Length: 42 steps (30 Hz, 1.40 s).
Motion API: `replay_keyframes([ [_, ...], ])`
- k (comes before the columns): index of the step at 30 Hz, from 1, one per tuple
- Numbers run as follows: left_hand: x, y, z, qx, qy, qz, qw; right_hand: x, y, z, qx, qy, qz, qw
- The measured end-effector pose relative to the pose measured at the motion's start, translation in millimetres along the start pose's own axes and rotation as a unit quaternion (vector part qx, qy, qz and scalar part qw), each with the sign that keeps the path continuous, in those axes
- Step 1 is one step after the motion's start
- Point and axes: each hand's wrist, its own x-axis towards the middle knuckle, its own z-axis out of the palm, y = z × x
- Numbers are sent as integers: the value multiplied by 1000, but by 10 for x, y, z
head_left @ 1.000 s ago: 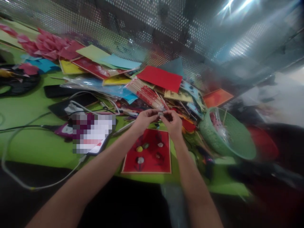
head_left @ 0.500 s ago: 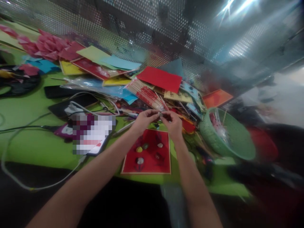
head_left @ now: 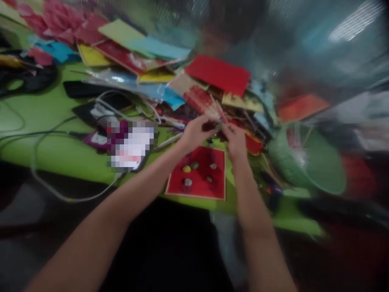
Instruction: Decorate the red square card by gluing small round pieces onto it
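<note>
My left hand (head_left: 196,132) and my right hand (head_left: 235,140) meet above the far edge of a red square card (head_left: 200,182). Both are closed, thumbs and fingers pinching a small greenish pebble (head_left: 218,127) between them; blur hides its details. On the card lie a yellow pebble (head_left: 186,169), a dark green pebble (head_left: 195,165), a white pebble (head_left: 213,166), a brown pebble (head_left: 209,178) and a whitish pebble (head_left: 188,182). Dark drawn marks show around some of them.
A lit phone (head_left: 133,146) and a white cable (head_left: 57,194) lie left. Behind my hands is a heap of coloured paper with a red sheet (head_left: 219,73) and a bundle of red-tipped sticks (head_left: 199,99). A green basket (head_left: 331,162) stands right on the green table (head_left: 60,154).
The view has tilted down and shifted left, so the table items appear higher and farther right. Both hands still pinch the pebble; the left fingers have parted slightly from the right hand's.
</note>
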Motion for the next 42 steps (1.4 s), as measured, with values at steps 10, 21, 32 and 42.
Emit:
replay_keyframes([
  [10,-171,316,-154,3,30,-22,999,75,41,-49,33,13,-38,999],
  [21,-1147,501,-920,395,-101,5,913,36,-23,-7,49,-18,-57,997],
  [32,-1250,316,-945,437,-131,9,890,25,-15,-16,44,-29,-59,997],
  [42,-1269,272,-990,480,-151,7,864,16,-40,-4,28,-10,-56,998],
])
